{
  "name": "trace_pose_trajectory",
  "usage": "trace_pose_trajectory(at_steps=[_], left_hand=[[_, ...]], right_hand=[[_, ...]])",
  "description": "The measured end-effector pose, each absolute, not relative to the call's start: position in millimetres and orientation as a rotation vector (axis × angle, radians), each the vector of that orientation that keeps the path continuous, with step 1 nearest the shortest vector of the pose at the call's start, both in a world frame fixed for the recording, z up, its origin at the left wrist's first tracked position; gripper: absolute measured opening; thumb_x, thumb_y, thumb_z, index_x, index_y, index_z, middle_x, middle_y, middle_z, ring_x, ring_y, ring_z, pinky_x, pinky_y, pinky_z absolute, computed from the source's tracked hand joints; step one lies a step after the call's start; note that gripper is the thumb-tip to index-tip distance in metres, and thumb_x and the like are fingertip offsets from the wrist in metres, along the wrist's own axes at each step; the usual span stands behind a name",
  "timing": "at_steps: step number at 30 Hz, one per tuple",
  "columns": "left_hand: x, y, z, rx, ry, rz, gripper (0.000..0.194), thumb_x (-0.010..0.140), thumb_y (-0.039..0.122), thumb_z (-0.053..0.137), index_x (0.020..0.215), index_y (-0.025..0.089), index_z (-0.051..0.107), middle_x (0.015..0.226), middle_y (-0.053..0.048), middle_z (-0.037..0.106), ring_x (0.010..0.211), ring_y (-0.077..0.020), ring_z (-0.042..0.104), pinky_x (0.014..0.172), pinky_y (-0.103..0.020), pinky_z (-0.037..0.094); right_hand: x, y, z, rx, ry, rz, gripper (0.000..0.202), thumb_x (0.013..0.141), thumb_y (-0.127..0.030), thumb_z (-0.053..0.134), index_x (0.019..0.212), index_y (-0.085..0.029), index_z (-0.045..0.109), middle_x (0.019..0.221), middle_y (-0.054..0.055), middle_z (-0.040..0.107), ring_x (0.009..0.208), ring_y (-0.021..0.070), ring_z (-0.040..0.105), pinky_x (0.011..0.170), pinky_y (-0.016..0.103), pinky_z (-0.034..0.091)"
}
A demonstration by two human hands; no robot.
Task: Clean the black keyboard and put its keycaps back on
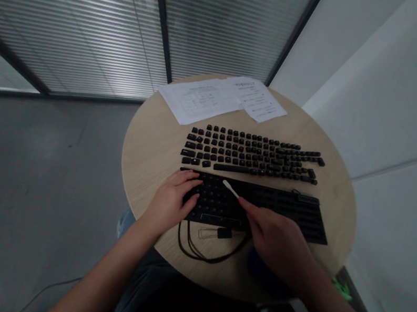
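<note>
A black keyboard [280,202] with its keycaps taken off lies on a round wooden table. My left hand [173,195] rests at its left end, fingers spread apart over the bare switches. My right hand [277,236] is closed round a slim white toothbrush [230,188]; its head is over the upper left-middle of the keyboard. Whether the bristles touch is too small to tell. Beyond the keyboard, loose black keycaps [228,153] are laid out in rows. A wire keycap puller [224,232] with a black grip lies at the near edge.
Printed paper sheets [205,99] lie at the far side of the table [148,135]. A black cable [201,257] loops in front of the keyboard. Something dark blue [258,263] is partly hidden under my right hand. Blinds and a white wall stand close behind.
</note>
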State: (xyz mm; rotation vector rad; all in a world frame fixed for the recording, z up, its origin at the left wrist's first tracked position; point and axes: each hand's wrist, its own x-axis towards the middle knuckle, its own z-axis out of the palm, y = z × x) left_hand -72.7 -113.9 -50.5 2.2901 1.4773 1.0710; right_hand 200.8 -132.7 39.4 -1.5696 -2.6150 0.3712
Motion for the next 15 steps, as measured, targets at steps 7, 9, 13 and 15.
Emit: trace_pose_trajectory(at_steps=[7, 9, 13, 15], left_hand=[[-73, -114, -53, 2.299, 1.491, 1.056, 0.026, 0.094, 0.021, 0.061, 0.118, 0.016, 0.070, 0.128, -0.014, 0.069, 0.124, -0.0319, 0.061, 0.106, -0.059, 0.053], [-74, -114, -52, 2.304, 1.494, 1.051, 0.026, 0.094, 0.022, 0.060, 0.118, 0.016, 0.070, 0.128, -0.014, 0.069, 0.125, -0.0315, 0.061, 0.106, -0.059, 0.053], [-74, -114, -51, 2.307, 1.497, 1.028, 0.026, 0.095, 0.023, 0.060, 0.118, 0.018, 0.070, 0.128, -0.013, 0.069, 0.125, -0.0309, 0.061, 0.106, -0.058, 0.053], [-74, -113, -50, 2.307, 1.495, 1.027, 0.026, 0.095, 0.023, 0.060, 0.118, 0.018, 0.070, 0.128, -0.013, 0.069, 0.125, -0.0308, 0.061, 0.106, -0.059, 0.052]], right_hand=[[200, -137, 32, -1.555, -2.722, 0.522, 0.050, 0.098, -0.015, 0.045, 0.144, -0.025, 0.060, 0.111, 0.009, 0.079, 0.092, 0.0247, 0.077, 0.084, 0.039, 0.061], [216, -152, 38, -1.508, -2.742, 0.583, 0.050, 0.097, -0.014, 0.045, 0.142, -0.027, 0.062, 0.113, 0.008, 0.079, 0.093, 0.0246, 0.077, 0.084, 0.039, 0.061], [236, -168, 50, -1.443, -2.717, 0.575, 0.052, 0.096, -0.014, 0.047, 0.142, -0.031, 0.062, 0.113, 0.005, 0.079, 0.091, 0.0228, 0.077, 0.080, 0.036, 0.062], [232, -162, 50, -1.466, -2.668, 0.518, 0.052, 0.097, -0.014, 0.046, 0.144, -0.030, 0.060, 0.109, 0.005, 0.080, 0.089, 0.0218, 0.077, 0.079, 0.035, 0.062]])
